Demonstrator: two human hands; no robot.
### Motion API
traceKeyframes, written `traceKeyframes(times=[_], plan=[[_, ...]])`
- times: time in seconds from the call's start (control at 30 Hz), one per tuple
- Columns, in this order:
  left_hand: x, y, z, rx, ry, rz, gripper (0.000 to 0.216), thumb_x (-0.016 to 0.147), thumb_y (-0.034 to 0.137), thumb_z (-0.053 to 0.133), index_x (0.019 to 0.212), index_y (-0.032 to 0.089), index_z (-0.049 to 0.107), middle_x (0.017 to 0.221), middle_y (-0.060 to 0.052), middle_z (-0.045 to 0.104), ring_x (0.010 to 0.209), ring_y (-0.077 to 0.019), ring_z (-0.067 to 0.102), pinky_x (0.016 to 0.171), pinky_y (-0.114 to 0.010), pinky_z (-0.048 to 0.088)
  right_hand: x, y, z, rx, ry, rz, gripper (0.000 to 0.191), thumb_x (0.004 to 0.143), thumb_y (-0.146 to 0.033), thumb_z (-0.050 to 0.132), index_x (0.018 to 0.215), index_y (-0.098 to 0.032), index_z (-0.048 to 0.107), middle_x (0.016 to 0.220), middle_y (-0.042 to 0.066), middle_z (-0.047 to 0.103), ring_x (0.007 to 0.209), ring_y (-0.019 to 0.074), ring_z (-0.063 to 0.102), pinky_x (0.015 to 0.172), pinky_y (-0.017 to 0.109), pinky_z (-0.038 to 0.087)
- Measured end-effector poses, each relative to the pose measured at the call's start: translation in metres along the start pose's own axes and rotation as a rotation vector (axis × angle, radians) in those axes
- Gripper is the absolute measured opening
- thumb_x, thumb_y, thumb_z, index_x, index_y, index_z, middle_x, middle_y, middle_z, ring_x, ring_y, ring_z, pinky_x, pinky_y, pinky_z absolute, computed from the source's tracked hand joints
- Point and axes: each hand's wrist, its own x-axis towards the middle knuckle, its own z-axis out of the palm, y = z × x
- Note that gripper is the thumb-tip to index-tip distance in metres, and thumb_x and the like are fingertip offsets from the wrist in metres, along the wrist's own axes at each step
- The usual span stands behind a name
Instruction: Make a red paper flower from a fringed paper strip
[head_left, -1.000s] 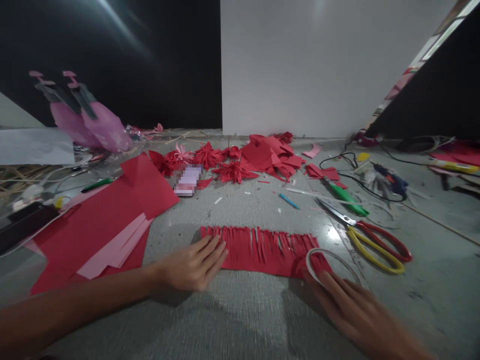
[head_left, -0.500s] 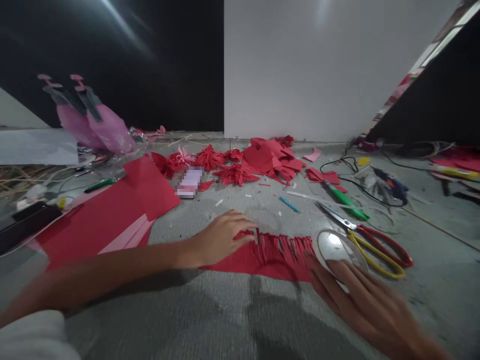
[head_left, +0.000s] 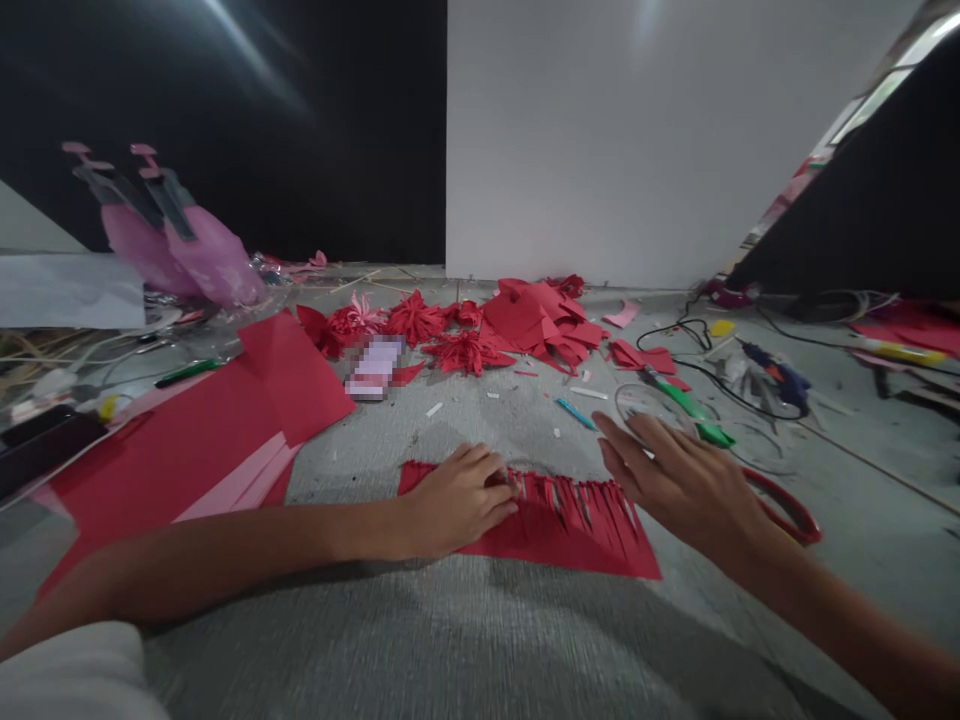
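A red paper strip [head_left: 570, 530] with a cut fringe along its far edge lies on the grey floor in front of me. My left hand [head_left: 459, 497] rests on the strip's left part, fingers curled and pressed together on the paper. My right hand [head_left: 675, 480] hovers over the strip's right end with fingers stretched out and apart. Its fingertips reach a thin clear tape ring [head_left: 634, 392] lying just beyond them. The hand covers most of a pair of scissors, of which only the red handle [head_left: 791, 510] shows.
Large red and pink sheets [head_left: 202, 440] lie at the left. Red paper flowers [head_left: 416, 318] and a pile of red offcuts [head_left: 540, 315] sit farther back. A green-handled tool [head_left: 697, 412], a blue pen [head_left: 577, 413], a glue gun [head_left: 780, 372] and cables lie at the right.
My left hand slid right along the strip and bunched its left part. My right hand moved forward from the near right with the tape ring, which now lies past my fingertips.
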Motion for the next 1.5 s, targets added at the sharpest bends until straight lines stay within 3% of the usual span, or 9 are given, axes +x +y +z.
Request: traceKeyframes(times=[0.17,0.33,0.47,0.63,0.73,0.83,1.07,1.5], plan=[[-0.001,-0.001,0.000,-0.010,-0.007,0.000,0.031,0.103,0.033,0.042,0.108,0.016,0.068,0.095,-0.008,0.058,0.096,-0.0218,0.053,0.090,-0.038,0.044,0.006,0.026,0.001,0.030,0.034,0.166,0.025,0.093,-0.021,0.057,0.117,-0.021,0.067,0.091,0.008,0.067,0.071,0.0180,0.062,0.064,0.030,0.042],[0.003,0.000,-0.011,-0.174,0.139,-0.065,0.024,0.100,0.032,0.050,0.104,0.017,0.067,0.098,-0.007,0.063,0.096,-0.0198,0.056,0.093,-0.037,0.045,0.019,0.015,-0.010,0.598,0.083,0.382,0.023,0.097,-0.020,0.049,0.112,-0.026,0.066,0.082,0.003,0.062,0.072,0.0175,0.060,0.070,0.031,0.045],[0.010,0.002,-0.041,-0.332,0.357,-0.177,0.020,0.098,0.031,0.054,0.110,0.017,0.063,0.097,-0.006,0.067,0.094,-0.0187,0.060,0.088,-0.034,0.048,0.032,-0.006,-0.024,0.963,0.033,0.431,0.015,0.097,-0.023,0.050,0.097,-0.024,0.065,0.085,0.003,0.061,0.073,0.0165,0.058,0.066,0.031,0.043],[0.023,-0.001,-0.087,-0.337,0.461,-0.185,0.031,0.091,0.033,0.066,0.118,0.019,0.061,0.108,-0.005,0.068,0.098,-0.0179,0.062,0.088,-0.031,0.049,0.043,-0.018,-0.044,1.306,-0.023,0.411,0.035,0.102,-0.025,0.034,0.073,-0.020,0.053,0.079,0.003,0.053,0.070,0.0153,0.052,0.064,0.032,0.039],[0.030,-0.001,-0.108,-0.418,0.425,-0.175,0.040,0.086,0.034,0.072,0.123,0.020,0.063,0.114,-0.006,0.067,0.102,-0.0186,0.061,0.086,-0.030,0.049,0.051,-0.023,-0.056,1.307,-0.025,0.307,0.030,0.101,-0.022,0.037,0.076,-0.020,0.053,0.076,0.002,0.050,0.068,0.0144,0.049,0.061,0.031,0.036],[0.034,-0.001,-0.119,-0.567,0.326,-0.177,0.030,0.086,0.032,0.072,0.115,0.021,0.070,0.106,-0.005,0.070,0.097,-0.0181,0.062,0.081,-0.028,0.048,0.059,-0.027,-0.064,1.253,-0.043,0.226,0.030,0.099,-0.019,0.040,0.071,-0.019,0.048,0.070,0.000,0.045,0.063,0.0126,0.045,0.058,0.029,0.034],[0.032,-0.009,-0.118,-0.932,0.123,-0.224,0.014,0.085,0.026,0.074,0.095,0.017,0.077,0.088,-0.005,0.071,0.082,-0.0158,0.064,0.074,-0.027,0.049,0.067,-0.029,-0.064,1.251,-0.108,0.151,0.032,0.099,-0.021,0.039,0.068,-0.019,0.048,0.066,-0.001,0.045,0.060,0.0122,0.045,0.055,0.027,0.035],[0.036,-0.007,-0.104,-1.206,0.148,-0.359,0.018,0.081,0.031,0.076,0.078,0.014,0.075,0.081,-0.005,0.069,0.075,-0.0151,0.062,0.068,-0.026,0.047,0.066,-0.017,-0.055,1.245,-0.134,0.110,0.033,0.098,-0.022,0.044,0.065,-0.020,0.047,0.064,-0.002,0.043,0.058,0.0120,0.042,0.054,0.027,0.031]])
